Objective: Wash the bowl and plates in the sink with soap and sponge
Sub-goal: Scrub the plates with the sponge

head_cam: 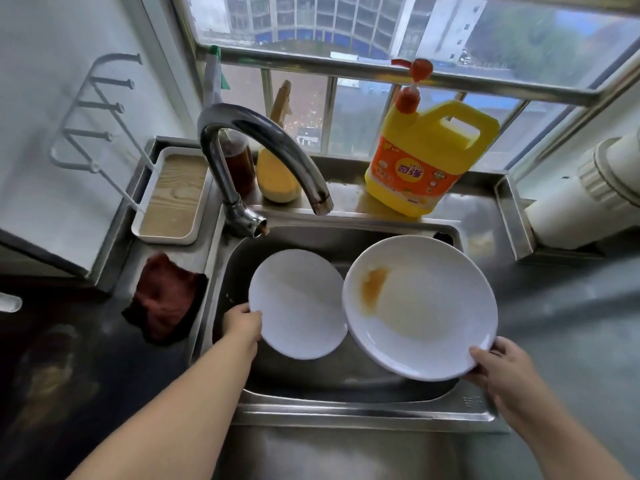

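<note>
Over the steel sink [346, 403] the left hand [244, 323] grips the smaller white plate [298, 306] at its 8 o'clock edge; the fingers are hidden behind the plate and only the knuckles and thumb side show. The right hand [498, 363] grips the larger white plate [420, 308] at its 5 o'clock rim, thumb on the upper face, the other fingers hidden underneath. Both plates are tilted, and the larger one's left rim overlaps the smaller one's right edge; whether they touch cannot be told. An orange-brown sauce smear [373, 285] sits at 9 o'clock inside the larger plate.

The plates cover most of the basin, so the drain and anything lying below them are out of sight. The curved faucet [263, 157] arches over the sink from 11 o'clock. At 1 o'clock on the ledge stands a yellow dish-soap jug [426, 161] with a red pump. Behind the faucet, partly hidden by it, are a dark brown bottle [239, 164] and a yellow object [277, 181] that is hard to identify. At 9 o'clock a dark red cloth [162, 299] lies crumpled on the counter, with a white tray [173, 195] beyond it.
</note>
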